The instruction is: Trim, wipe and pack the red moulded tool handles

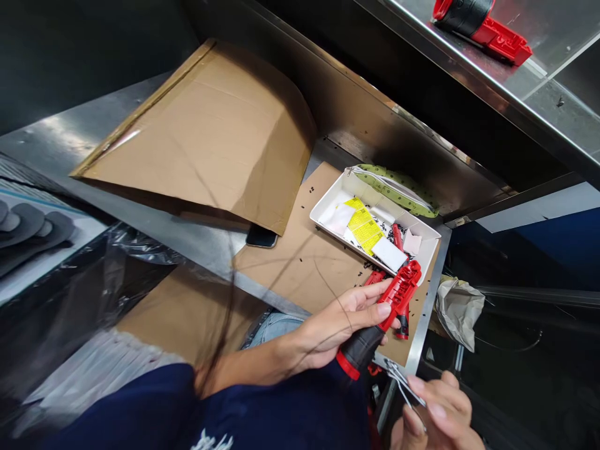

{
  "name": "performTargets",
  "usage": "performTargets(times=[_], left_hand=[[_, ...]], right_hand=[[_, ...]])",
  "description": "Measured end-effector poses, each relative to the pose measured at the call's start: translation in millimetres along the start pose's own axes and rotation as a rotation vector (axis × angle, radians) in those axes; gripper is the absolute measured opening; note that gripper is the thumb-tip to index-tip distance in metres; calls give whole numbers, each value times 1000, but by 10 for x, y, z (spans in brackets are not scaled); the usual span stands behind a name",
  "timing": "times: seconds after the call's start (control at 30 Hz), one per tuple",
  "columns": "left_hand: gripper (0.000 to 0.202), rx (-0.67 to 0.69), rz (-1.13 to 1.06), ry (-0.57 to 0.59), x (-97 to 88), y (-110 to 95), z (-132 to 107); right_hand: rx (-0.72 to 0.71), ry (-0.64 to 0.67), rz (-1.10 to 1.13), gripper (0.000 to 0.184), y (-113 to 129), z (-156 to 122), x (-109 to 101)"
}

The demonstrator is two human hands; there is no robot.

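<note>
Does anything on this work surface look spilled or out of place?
Yes: small black parts lie scattered on the brown cardboard sheet outside the white tray, so they look spilled.

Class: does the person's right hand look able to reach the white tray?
Probably yes: the right hand is near the white tray, with a free way along the steel table edge, beside the red tool the left hand holds.
</note>
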State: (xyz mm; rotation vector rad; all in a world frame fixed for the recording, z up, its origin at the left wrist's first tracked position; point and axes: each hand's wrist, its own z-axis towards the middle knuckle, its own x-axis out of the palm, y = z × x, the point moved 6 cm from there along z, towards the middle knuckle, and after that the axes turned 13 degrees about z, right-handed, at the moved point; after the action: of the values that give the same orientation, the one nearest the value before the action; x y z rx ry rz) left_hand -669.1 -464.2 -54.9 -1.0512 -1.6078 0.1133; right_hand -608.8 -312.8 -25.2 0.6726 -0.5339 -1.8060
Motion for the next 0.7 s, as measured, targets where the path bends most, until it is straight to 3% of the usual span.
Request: performTargets(times=[0.17,0.3,0.6,0.7], left_hand=[[73,-9,-41,-3,-24,15,8],[72,-50,-34,-24,-25,24,6],[77,-61,-20,-32,-4,11,-5],[74,-54,-11,-20,-3,17,1]], right_hand=[[0,161,-8,19,-54,8,42],[-1,185,23,20,-54,14,82],[89,72,28,14,9,22,147],[41,25,37,13,6,-3,79]])
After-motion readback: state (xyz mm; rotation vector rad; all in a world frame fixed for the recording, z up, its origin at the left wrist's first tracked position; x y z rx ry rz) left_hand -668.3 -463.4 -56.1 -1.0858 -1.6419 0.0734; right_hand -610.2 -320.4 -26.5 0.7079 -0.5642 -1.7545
